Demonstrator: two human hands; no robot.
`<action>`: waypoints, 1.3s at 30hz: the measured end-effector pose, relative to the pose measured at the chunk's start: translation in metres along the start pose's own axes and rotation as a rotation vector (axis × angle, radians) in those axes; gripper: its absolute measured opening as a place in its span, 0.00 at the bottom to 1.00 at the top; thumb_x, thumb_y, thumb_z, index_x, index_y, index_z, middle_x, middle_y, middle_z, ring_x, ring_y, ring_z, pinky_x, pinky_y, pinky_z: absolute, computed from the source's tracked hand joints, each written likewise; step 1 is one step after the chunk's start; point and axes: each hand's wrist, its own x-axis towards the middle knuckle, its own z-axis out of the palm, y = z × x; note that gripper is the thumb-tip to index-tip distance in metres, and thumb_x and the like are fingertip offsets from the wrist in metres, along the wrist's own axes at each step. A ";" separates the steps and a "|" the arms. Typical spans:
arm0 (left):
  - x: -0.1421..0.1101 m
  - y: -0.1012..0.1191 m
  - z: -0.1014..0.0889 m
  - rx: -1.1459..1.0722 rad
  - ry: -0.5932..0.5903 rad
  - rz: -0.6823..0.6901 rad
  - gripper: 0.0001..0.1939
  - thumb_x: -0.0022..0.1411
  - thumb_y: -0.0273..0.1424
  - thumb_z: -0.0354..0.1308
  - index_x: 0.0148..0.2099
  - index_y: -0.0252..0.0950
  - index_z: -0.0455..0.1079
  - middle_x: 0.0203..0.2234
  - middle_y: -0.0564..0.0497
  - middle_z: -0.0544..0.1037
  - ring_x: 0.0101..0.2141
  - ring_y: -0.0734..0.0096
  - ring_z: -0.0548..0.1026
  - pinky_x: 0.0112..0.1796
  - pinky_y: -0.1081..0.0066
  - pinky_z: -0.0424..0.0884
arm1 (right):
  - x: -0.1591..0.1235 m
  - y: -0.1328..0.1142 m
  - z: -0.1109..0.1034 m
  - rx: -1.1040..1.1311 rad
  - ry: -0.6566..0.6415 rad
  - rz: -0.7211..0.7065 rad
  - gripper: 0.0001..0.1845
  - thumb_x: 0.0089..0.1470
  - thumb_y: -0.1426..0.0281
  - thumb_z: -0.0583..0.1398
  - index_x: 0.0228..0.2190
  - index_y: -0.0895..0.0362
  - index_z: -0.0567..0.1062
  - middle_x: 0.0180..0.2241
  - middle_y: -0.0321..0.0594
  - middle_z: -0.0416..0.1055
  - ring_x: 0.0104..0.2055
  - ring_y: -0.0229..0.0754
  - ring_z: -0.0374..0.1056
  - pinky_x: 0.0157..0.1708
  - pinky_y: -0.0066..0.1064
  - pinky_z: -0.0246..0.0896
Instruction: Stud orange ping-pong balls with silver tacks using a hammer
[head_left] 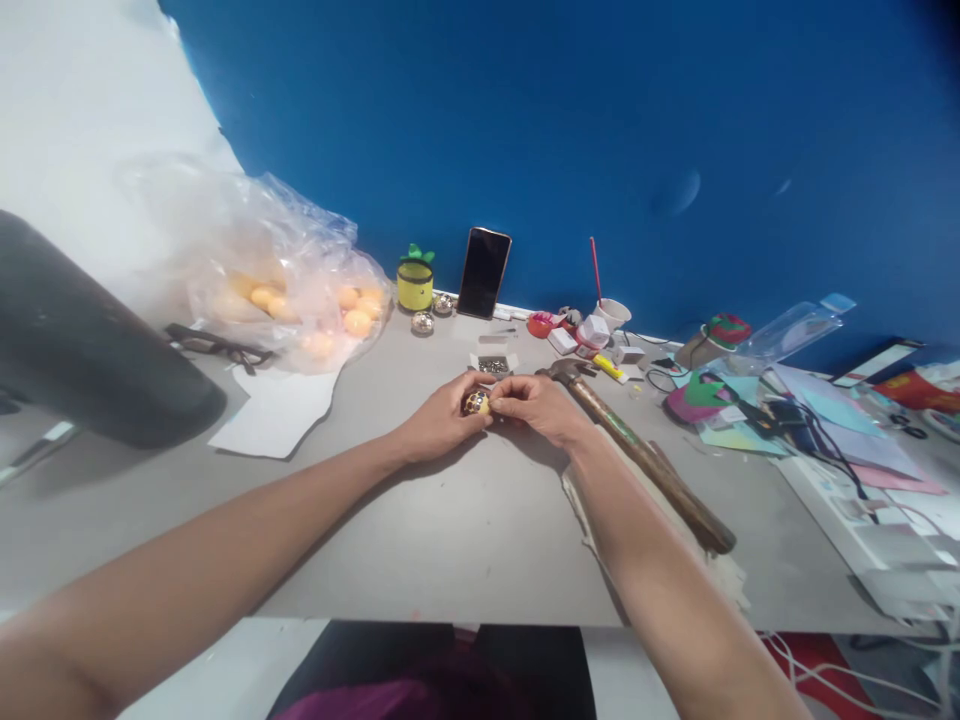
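Note:
Above the middle of the table, my left hand (437, 418) is closed around a small yellow ball (476, 402) dotted with shiny metal studs. My right hand (541, 407) pinches with thumb and forefinger at the ball's right side; whatever is between those fingertips is too small to make out. Just beyond the hands lies an open small white box (493, 364) filled with little metallic pieces. Two balls covered in silver studs, one nearer (422, 323) and one farther (443, 304), rest toward the wall.
Clear plastic bags with yellow-orange balls (358, 322) lie at the left, near glasses (217, 343) and a dark cylinder (90, 340). A phone (484, 272) leans on the blue wall. Beside my right forearm is a hammer (652, 462). Papers and cables (817, 430) crowd the right.

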 end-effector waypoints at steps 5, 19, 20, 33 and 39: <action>0.000 -0.005 0.000 0.031 -0.012 0.014 0.28 0.60 0.35 0.61 0.62 0.37 0.65 0.54 0.44 0.77 0.48 0.56 0.77 0.47 0.62 0.73 | -0.001 -0.002 -0.001 -0.009 -0.021 0.014 0.12 0.43 0.63 0.71 0.25 0.57 0.77 0.23 0.33 0.70 0.26 0.35 0.61 0.30 0.31 0.55; -0.002 -0.004 0.003 0.125 -0.032 0.020 0.34 0.66 0.39 0.56 0.69 0.32 0.55 0.54 0.40 0.76 0.51 0.53 0.75 0.50 0.60 0.71 | -0.001 -0.004 0.011 -0.344 0.100 -0.185 0.06 0.46 0.67 0.62 0.24 0.56 0.76 0.27 0.34 0.73 0.32 0.39 0.65 0.37 0.32 0.59; -0.002 -0.003 0.002 0.112 -0.039 0.023 0.33 0.66 0.39 0.56 0.69 0.33 0.56 0.55 0.40 0.75 0.52 0.53 0.74 0.51 0.60 0.70 | -0.001 -0.004 0.011 -0.328 0.096 -0.178 0.06 0.46 0.66 0.62 0.24 0.56 0.76 0.27 0.34 0.73 0.32 0.38 0.65 0.36 0.31 0.59; -0.003 0.002 -0.001 0.025 -0.023 -0.025 0.34 0.61 0.33 0.60 0.68 0.36 0.59 0.53 0.41 0.76 0.48 0.56 0.75 0.48 0.61 0.70 | 0.001 0.000 0.010 -0.031 0.068 -0.013 0.16 0.46 0.57 0.69 0.27 0.55 0.73 0.23 0.33 0.71 0.22 0.35 0.63 0.24 0.29 0.59; 0.000 0.001 0.002 -0.310 -0.023 -0.148 0.27 0.60 0.30 0.59 0.61 0.38 0.66 0.36 0.49 0.76 0.27 0.71 0.71 0.28 0.70 0.66 | 0.002 0.003 0.006 -0.061 0.141 -0.023 0.14 0.46 0.58 0.68 0.28 0.55 0.75 0.23 0.34 0.72 0.22 0.35 0.64 0.23 0.29 0.60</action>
